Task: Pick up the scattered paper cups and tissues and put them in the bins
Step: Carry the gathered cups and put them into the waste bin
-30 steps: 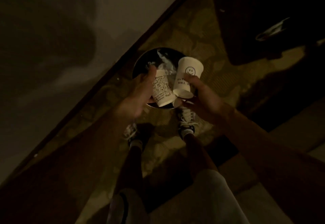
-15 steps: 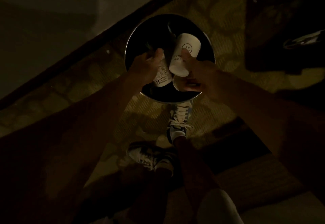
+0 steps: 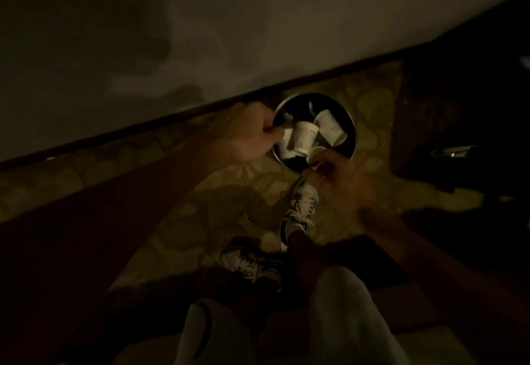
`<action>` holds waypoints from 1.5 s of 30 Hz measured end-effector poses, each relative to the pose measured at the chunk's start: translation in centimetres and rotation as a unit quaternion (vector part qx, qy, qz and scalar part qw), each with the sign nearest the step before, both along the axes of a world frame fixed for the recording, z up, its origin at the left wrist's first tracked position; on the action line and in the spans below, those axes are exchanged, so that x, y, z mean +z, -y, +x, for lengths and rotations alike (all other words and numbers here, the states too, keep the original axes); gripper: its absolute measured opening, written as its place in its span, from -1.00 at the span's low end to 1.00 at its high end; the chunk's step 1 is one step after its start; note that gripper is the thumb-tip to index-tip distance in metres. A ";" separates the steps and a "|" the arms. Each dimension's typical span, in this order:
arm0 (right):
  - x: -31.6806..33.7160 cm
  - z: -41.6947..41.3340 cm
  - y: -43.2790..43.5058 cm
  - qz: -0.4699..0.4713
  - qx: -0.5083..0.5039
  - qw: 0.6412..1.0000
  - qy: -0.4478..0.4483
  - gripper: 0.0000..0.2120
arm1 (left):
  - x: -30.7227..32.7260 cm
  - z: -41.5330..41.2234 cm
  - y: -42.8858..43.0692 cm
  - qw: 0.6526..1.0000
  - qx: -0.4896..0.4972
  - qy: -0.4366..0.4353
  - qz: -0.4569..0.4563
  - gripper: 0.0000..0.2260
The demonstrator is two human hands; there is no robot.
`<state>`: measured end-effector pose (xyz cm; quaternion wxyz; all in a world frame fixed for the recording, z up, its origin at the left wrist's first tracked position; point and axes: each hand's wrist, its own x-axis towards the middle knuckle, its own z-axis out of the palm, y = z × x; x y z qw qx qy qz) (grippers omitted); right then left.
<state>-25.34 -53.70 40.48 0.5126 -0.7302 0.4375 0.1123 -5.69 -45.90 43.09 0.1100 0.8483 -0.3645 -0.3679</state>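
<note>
The printed cup [image 3: 305,138] now lies loose in the middle of the bin [image 3: 352,124], no longer held above it as half a second ago. The second cup [image 3: 330,129] has dropped too and rests tilted at about 2 o'clock inside the rim. The left hand [image 3: 252,136] has let its cup go and sits at the bin's 9 o'clock edge with its fingers curled. A pale shape lies just beside them, and blur makes it impossible to tell whether the hand holds anything. The right hand [image 3: 341,182] has pulled back to the 6 o'clock edge and still grips a third cup [image 3: 315,153] by its lower part, its mouth showing just over the rim. The bin stands on the patterned carpet [image 3: 235,192] close to the wall [image 3: 258,35], and one shoe [image 3: 301,210] is at its 6 o'clock.
</note>
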 end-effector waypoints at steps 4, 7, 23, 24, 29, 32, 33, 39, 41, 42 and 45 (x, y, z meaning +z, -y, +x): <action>13.3 2.6 -4.7 -0.133 0.230 0.963 0.043 -0.73 | 15.9 1.7 -6.1 0.994 -0.086 0.062 0.002 -0.66; 23.3 5.8 -8.7 -0.171 0.350 0.919 0.066 -0.65 | 27.3 3.4 -12.8 0.989 -0.074 0.131 0.011 -0.63; 43.6 18.8 -40.8 -0.114 0.670 0.695 0.234 -0.71 | 46.6 -5.7 -55.6 0.877 0.443 0.166 -0.079 -0.61; 43.2 19.6 -42.5 -0.111 0.688 0.679 0.232 -0.70 | 45.8 -5.8 -57.1 0.859 0.477 0.166 -0.081 -0.59; 39.9 24.6 -50.5 -0.087 0.747 0.623 0.215 -0.76 | 40.5 -5.4 -63.3 0.765 0.625 0.139 -0.075 -0.61; 37.3 28.1 -56.2 -0.060 0.778 0.592 0.199 -0.76 | 37.7 -4.3 -66.2 0.707 0.698 0.093 -0.058 -0.63; 36.5 29.3 -58.1 -0.052 0.790 0.582 0.186 -0.75 | 36.9 -3.7 -67.1 0.684 0.722 0.081 -0.060 -0.63; 32.8 34.9 -68.0 -0.050 0.862 0.494 0.105 -0.69 | 32.8 0.8 -72.7 0.554 0.827 0.066 -0.074 -0.59; 31.5 37.2 -71.1 -0.069 0.871 0.481 0.077 -0.68 | 31.2 2.8 -74.7 0.509 0.853 0.050 -0.104 -0.58; 31.0 38.2 -72.4 -0.074 0.869 0.484 0.072 -0.70 | 30.2 3.8 -75.6 0.491 0.863 0.035 -0.115 -0.59; 27.9 41.6 -76.9 -0.094 0.860 0.497 0.063 -0.74 | 25.5 7.2 -79.5 0.477 0.869 0.004 -0.133 -0.64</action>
